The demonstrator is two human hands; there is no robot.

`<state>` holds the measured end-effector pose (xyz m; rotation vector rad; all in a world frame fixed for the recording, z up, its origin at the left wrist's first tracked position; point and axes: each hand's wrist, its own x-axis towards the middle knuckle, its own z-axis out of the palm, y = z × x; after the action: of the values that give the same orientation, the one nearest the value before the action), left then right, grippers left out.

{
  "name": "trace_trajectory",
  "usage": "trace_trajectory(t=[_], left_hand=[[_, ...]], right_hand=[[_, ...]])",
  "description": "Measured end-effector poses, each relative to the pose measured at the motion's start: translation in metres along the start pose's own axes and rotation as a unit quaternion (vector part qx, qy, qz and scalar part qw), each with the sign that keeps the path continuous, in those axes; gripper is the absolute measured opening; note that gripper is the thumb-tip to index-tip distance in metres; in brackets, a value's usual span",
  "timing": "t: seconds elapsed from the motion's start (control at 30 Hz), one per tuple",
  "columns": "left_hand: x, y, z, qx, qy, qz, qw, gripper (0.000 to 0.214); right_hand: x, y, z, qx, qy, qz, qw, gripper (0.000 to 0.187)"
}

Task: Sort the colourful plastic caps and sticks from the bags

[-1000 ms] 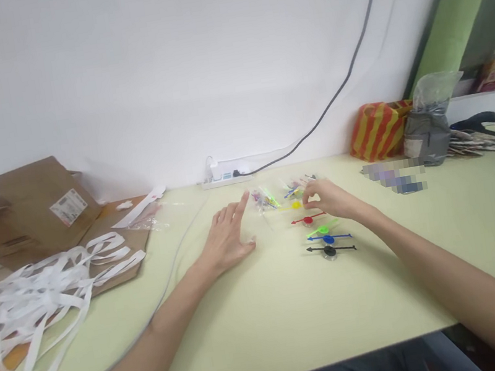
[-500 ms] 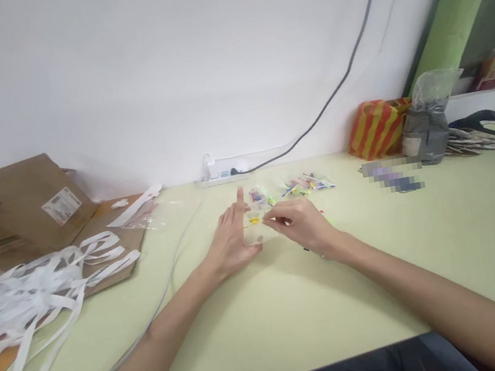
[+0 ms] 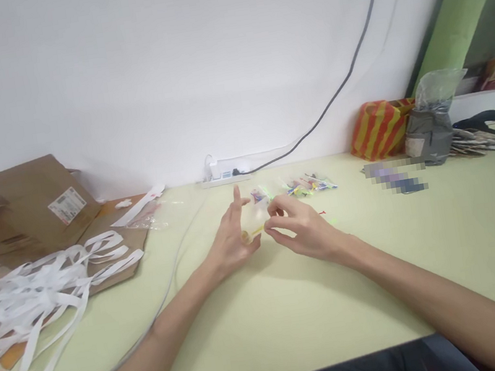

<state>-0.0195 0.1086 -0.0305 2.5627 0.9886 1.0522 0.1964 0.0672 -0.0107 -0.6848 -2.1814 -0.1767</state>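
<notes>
Now, apparently at the step of guiding in the yellow piece (image 3: 258,230), placed between the right hand (image 3: 300,227), seemingly pinching its tip, and the left hand (image 3: 231,236), spread at thumb and forefinger, probably calling next for a gentle push leftward.

Pale yellow-green tabletop (image 3: 270,326), tangled white straps (image 3: 56,285) trailing onto its left end, grey cable (image 3: 179,240), power strip (image 3: 223,181) towards the back, clear packets of coloured pieces (image 3: 311,185), red-and-yellow striped bag (image 3: 374,129)
</notes>
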Motion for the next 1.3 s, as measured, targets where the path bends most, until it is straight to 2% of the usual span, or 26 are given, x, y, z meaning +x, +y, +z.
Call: trace_trajectory(t=[0.13, 0.2, 0.27, 0.3, 0.37, 0.47, 0.5, 0.57, 0.63, 0.7, 0.77, 0.83, 0.9, 0.97, 1.03, 1.2, 1.3], left_hand=[[0.0, -0.004, -0.001, -0.006, -0.02, -0.015, 1.0, 0.075], [0.001, -0.007, -0.003, -0.02, -0.006, -0.048, 0.999, 0.054], [0.002, -0.009, -0.004, -0.07, 0.025, -0.094, 0.993, 0.044], [0.002, -0.009, -0.005, -0.115, 0.041, -0.117, 0.986, 0.043], [0.004, -0.007, -0.006, -0.232, 0.06, -0.157, 0.958, 0.046], [0.007, -0.002, -0.009, -0.411, 0.053, -0.201, 0.888, 0.047], [0.007, -0.001, -0.009, -0.454, 0.036, -0.212, 0.865, 0.046], [0.007, 0.001, -0.011, -0.508, -0.005, -0.232, 0.829, 0.047], [0.006, 0.003, -0.012, -0.521, -0.043, -0.257, 0.813, 0.052], [0.004, 0.005, -0.015, -0.516, -0.081, -0.282, 0.805, 0.059], [0.002, 0.006, -0.018, -0.504, -0.133, -0.302, 0.798, 0.063], [0.0, 0.006, -0.02, -0.487, -0.181, -0.313, 0.795, 0.062], [-0.001, 0.006, -0.021, -0.467, -0.212, -0.317, 0.797, 0.061], [-0.001, 0.007, -0.021, -0.456, -0.233, -0.314, 0.8, 0.061], [-0.001, 0.008, -0.021, -0.455, -0.261, -0.303, 0.796, 0.062], [0.0, 0.016, -0.022, -0.476, -0.323, -0.278, 0.77, 0.068], [0.0, 0.018, -0.023, -0.489, -0.34, -0.274, 0.755, 0.077]], right_hand=[[0.003, 0.002, -0.006, -0.007, 0.042, 0.01, 0.999, 0.021], [0.004, 0.012, -0.019, 0.003, 0.068, 0.075, 0.995, 0.023], [0.001, 0.03, -0.036, -0.013, 0.06, 0.172, 0.983, 0.024], [-0.003, 0.041, -0.044, -0.033, 0.024, 0.214, 0.976, 0.023], [-0.012, 0.063, -0.055, -0.084, -0.115, 0.265, 0.954, 0.017], [-0.025, 0.088, -0.059, -0.114, -0.292, 0.307, 0.899, 0.011], [-0.027, 0.092, -0.057, -0.115, -0.326, 0.32, 0.882, 0.007], [-0.028, 0.094, -0.053, -0.107, -0.351, 0.342, 0.865, 0.007], [-0.025, 0.092, -0.051, -0.074, -0.323, 0.352, 0.875, 0.013], [-0.02, 0.088, -0.053, -0.018, -0.258, 0.347, 0.901, 0.018], [-0.014, 0.083, -0.057, 0.026, -0.163, 0.335, 0.927, 0.023], [-0.01, 0.077, -0.059, 0.052, -0.043, 0.327, 0.943, 0.026], [-0.006, 0.071, -0.057, 0.087, 0.071, 0.315, 0.942, 0.028], [-0.003, 0.065, -0.052, 0.127, 0.141, 0.297, 0.936, 0.028], [-0.001, 0.058, -0.046, 0.142, 0.163, 0.276, 0.936, 0.026], [0.002, 0.046, -0.037, 0.119, 0.123, 0.23, 0.958, 0.022], [0.003, 0.04, -0.038, 0.109, 0.13, 0.216, 0.962, 0.021]])
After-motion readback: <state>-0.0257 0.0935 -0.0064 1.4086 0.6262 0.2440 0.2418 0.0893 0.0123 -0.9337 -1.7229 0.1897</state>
